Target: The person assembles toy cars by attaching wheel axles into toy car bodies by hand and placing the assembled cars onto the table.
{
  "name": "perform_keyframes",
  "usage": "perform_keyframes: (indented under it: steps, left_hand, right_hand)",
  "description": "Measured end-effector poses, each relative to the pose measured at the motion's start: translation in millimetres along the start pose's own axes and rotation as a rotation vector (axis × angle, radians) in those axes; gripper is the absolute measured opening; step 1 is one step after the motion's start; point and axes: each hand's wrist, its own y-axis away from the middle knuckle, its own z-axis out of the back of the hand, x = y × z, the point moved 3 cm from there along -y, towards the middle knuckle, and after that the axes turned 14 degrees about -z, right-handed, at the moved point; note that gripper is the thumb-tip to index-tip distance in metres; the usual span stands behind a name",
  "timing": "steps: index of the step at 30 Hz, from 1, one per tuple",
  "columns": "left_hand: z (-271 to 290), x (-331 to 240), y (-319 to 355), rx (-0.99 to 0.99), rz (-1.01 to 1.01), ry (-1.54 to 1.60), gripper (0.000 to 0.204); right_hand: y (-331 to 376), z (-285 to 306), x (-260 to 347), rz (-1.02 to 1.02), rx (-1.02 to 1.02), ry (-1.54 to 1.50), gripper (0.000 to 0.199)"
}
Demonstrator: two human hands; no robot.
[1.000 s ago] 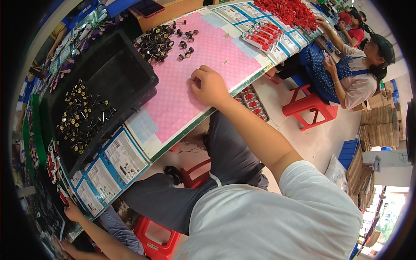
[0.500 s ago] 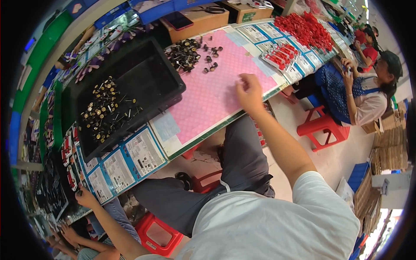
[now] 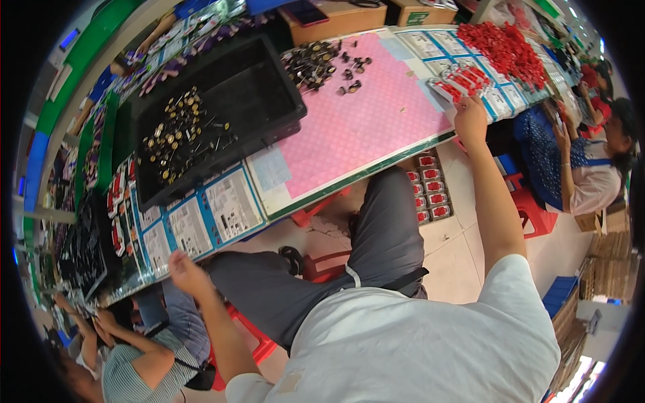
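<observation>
My right hand [image 3: 471, 122] is at the far right of the bench, its fingertips closed on the near end of a red-and-white plastic piece [image 3: 449, 92] in a small row. My left hand [image 3: 189, 274] hovers over the front edge of the bench at the left, fingers loosely curled, with nothing visible in them. Beside the pink mat [image 3: 356, 134] stands a black tray [image 3: 285, 127] containing several small black parts with brass-coloured round ends [image 3: 176, 134]. A pile of similar black parts [image 3: 312, 64] lies on the mat's far left corner.
A heap of red parts [image 3: 504, 54] covers the far right of the bench. Red-and-white pieces [image 3: 117, 221] line the left end. Cardboard boxes [image 3: 336, 23] stand behind the mat. Co-workers sit on either side [image 3: 144, 356]. A tray of red pieces [image 3: 430, 188] is below the bench edge.
My right hand has moved from above the pink mat rightward to the red-and-white pieces. My left hand has come back rightward from the left end of the bench. The view has shifted slightly.
</observation>
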Motion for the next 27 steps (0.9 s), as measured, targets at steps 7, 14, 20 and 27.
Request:
perform_keyframes:
  steps: [7,14,20,27]
  left_hand:
    - [-116.8,-201.2,114.1,0.871,0.507,1.003,0.061]
    - [-129.1,-214.0,98.1,0.703,0.563,1.057,0.020]
    - [-119.9,-194.4,120.2,0.819,0.670,1.012,0.028]
    - [-121.4,-186.1,133.4,0.805,0.616,1.043,0.031]
  right_hand:
    - [165.8,58.2,172.4,0.194,0.619,-0.657,0.006]
    - [106.0,-25.7,205.1,0.386,0.329,-0.621,0.020]
    - [28.2,-134.4,162.6,0.338,0.254,-0.347,0.023]
    - [30.5,-125.0,162.1,0.249,0.195,-0.594,0.019]
